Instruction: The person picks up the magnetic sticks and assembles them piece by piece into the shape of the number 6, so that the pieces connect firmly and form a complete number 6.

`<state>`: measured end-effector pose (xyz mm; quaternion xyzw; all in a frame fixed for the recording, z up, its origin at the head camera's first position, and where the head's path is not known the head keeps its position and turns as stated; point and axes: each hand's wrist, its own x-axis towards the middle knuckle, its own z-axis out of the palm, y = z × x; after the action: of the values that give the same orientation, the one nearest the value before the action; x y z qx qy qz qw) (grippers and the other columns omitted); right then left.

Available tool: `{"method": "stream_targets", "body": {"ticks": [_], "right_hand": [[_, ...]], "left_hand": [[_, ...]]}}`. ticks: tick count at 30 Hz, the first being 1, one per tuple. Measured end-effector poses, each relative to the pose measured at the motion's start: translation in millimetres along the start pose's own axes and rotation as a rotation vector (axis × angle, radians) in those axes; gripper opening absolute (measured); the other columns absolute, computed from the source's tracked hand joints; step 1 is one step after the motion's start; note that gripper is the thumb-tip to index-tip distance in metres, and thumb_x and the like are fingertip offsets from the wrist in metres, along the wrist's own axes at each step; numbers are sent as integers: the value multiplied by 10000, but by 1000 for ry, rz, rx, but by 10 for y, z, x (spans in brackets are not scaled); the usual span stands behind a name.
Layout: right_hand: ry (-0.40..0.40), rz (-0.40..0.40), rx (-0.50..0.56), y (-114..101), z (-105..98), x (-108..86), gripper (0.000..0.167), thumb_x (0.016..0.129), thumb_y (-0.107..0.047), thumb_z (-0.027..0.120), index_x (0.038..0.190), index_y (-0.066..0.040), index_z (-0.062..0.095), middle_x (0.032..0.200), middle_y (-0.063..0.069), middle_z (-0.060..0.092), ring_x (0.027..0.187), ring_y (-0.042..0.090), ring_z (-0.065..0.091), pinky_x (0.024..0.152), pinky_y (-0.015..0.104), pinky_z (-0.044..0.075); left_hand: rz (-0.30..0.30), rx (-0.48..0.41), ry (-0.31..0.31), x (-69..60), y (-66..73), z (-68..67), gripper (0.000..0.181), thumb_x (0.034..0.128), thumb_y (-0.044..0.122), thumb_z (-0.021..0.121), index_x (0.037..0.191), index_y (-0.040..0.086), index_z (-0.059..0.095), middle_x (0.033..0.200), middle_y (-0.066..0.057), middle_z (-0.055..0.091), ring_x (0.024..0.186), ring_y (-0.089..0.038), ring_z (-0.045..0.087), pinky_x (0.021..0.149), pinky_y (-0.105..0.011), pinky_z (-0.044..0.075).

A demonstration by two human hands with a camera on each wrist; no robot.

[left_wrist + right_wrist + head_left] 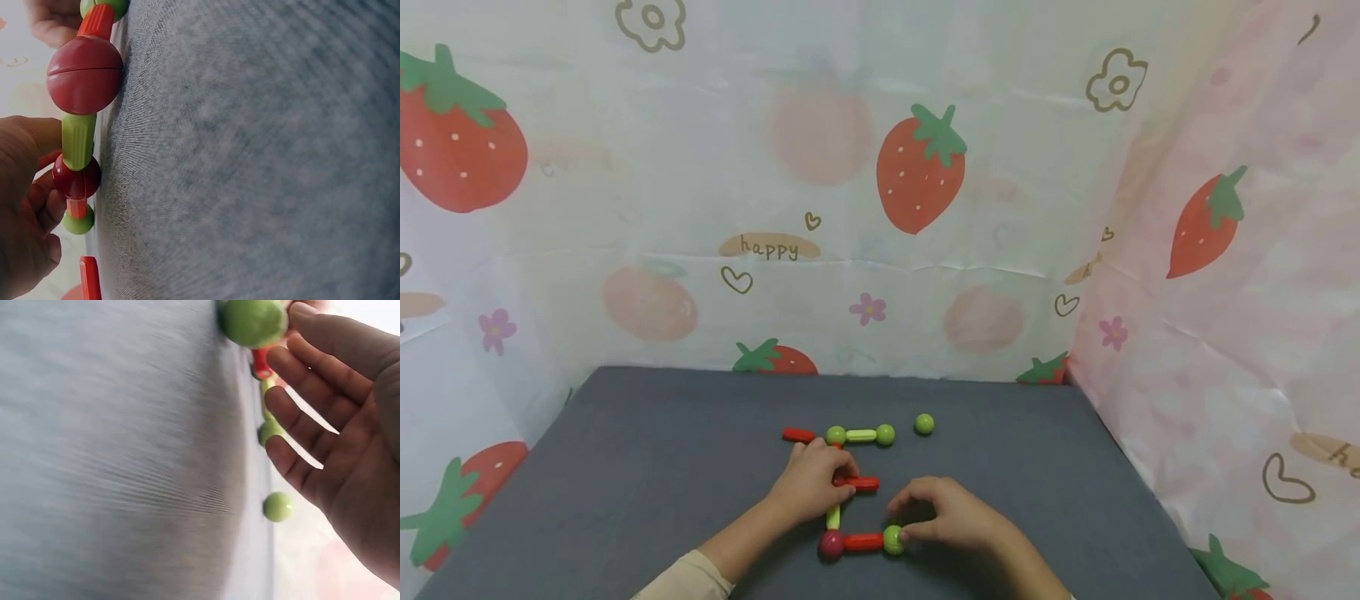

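Note:
Rods and balls, which look like a building toy, form a linked shape on the table. My left hand (808, 479) pinches its middle dark red ball (77, 176), which the hand hides in the head view. A red rod (863, 483) points right from there. Below, a yellow-green rod (833, 517) leads to another dark red ball (831, 544), then a red rod (863, 542) and a green ball (892, 540). Beside that green ball is my right hand (958, 512), thumb at its side, fingers loosely bent and apart in the right wrist view.
At the shape's far end, a yellow-green rod (861, 436) joins two green balls. A separate red rod (798, 435) lies to their left, a lone green ball (924, 424) to their right. The dark grey tabletop (647, 467) meets strawberry-printed curtains (850, 317) behind.

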<state>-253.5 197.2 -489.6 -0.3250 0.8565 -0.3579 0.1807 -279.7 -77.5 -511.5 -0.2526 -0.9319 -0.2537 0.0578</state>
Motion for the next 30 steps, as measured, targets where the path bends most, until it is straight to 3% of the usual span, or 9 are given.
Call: {"method": "stream_targets", "body": {"ticks": [6, 11, 17, 22, 30], "right_hand": [[104, 17, -56, -75, -265, 105, 300, 932, -255, 775, 1211, -158, 723, 1151, -90, 706, 1063, 195, 619, 937, 464, 500], [229, 11, -86, -64, -462, 225, 245, 945, -208, 758, 1187, -197, 723, 1158, -61, 691, 1095, 294, 607, 971, 582, 456], [402, 57, -105, 52, -586, 370, 249, 938, -160, 761, 1175, -228, 726, 1161, -39, 699, 1088, 285, 624, 957, 517, 475], [533, 196, -73, 180, -597, 457, 297, 931, -177, 771, 1221, -219, 722, 1227, -6, 677, 1134, 263, 603, 878, 454, 497], [615, 338, -58, 446, -571, 552, 408, 905, -159, 794, 1300, -162, 692, 1354, 70, 623, 1163, 295, 597, 837, 473, 524]], "left_hand": [[-11, -11, -1, -9, 19, -12, 124, 820, 246, 853, 895, 287, 762, 746, 163, 582, 748, -105, 401, 730, -368, 293], [-17, -21, 3, -13, 38, -24, 125, 817, 239, 852, 900, 280, 767, 748, 163, 588, 752, -102, 404, 742, -367, 294], [-27, -30, -2, -25, 42, -37, 119, 820, 228, 846, 898, 275, 768, 734, 169, 568, 759, -104, 406, 746, -366, 294], [-31, -42, -6, -33, 29, -37, 115, 827, 229, 841, 904, 272, 767, 744, 167, 574, 763, -104, 406, 749, -366, 295], [-21, -51, 11, -31, 17, -21, 128, 816, 231, 848, 905, 272, 766, 752, 189, 593, 758, -88, 407, 751, -364, 288]]}}
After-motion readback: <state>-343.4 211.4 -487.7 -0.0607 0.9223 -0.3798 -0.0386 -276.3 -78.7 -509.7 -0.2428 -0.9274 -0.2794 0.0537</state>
